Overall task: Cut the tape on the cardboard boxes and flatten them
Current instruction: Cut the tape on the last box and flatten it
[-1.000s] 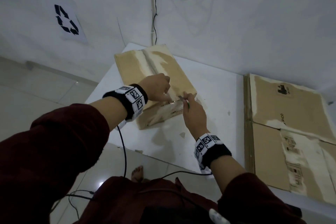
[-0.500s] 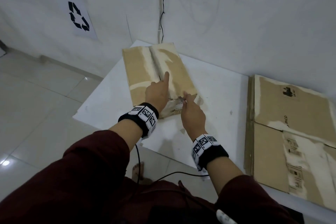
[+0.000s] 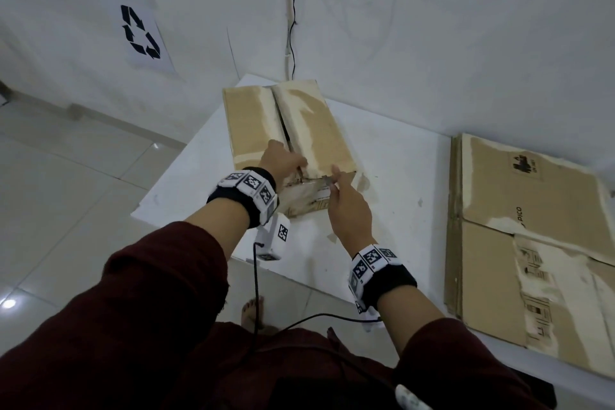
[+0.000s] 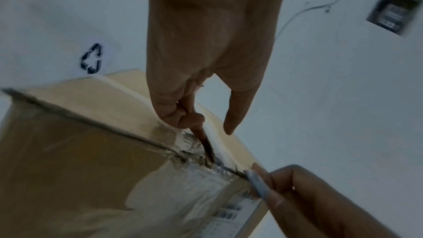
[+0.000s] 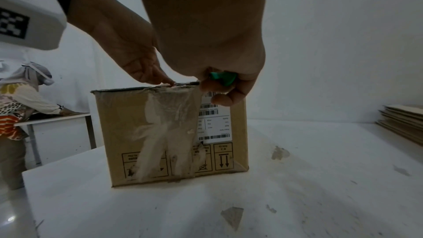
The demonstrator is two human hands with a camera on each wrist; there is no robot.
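A brown cardboard box (image 3: 289,123) stands on the white table (image 3: 399,176), its top seam slit along the middle. Crumpled clear tape (image 5: 167,115) hangs down its near face beside a shipping label (image 5: 214,120). My left hand (image 3: 284,160) is at the near end of the seam, one finger pushed into the gap (image 4: 201,138) and the thumb on the right flap. My right hand (image 3: 339,186) grips a cutter with a green handle (image 5: 223,78). The cutter's blade (image 4: 256,185) meets the box's near top edge, just right of the seam.
A stack of flattened cardboard (image 3: 532,226) lies on the table to the right. Tape scraps (image 5: 233,214) litter the table in front of the box. A recycling sign (image 3: 141,32) hangs on the wall. Another person (image 5: 16,106) works at a table far left.
My left hand slid back from lying along the top seam to its near end and dug a finger into the gap. The right hand stayed at the near edge with the cutter.
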